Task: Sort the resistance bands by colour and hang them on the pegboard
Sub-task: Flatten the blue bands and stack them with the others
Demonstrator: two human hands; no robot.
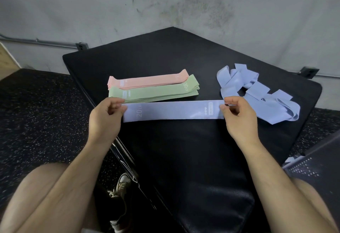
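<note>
Bare knees and forearms are seen at the bottom edge, with a pale laced shoe [121, 186] on the floor between them. A dark perforated panel [312, 168] is seen low at the right, just beside the black padded surface [184, 159], with a scrap of lavender at its upper edge. Above that surface a flat lavender resistance band [173, 111] marked "20" is held out straight and level. Its left end is pinched between thumb and curled fingers of the left hand [105, 117], and its right end is pinched the same way by the right hand [239, 118]. Just beyond the band, a neat stack of light green bands [156, 92] marked "30" is laid flat on the surface. A neat stack of pale pink bands [149, 81] is laid touching its far side. To the right, near the right hand, a loose tangled heap of lavender bands [257, 91] is spread on the surface. Black speckled rubber flooring [36, 113] is seen to the left. A stained grey concrete wall [165, 3] with a dark socket box [81, 46] is seen behind.
</note>
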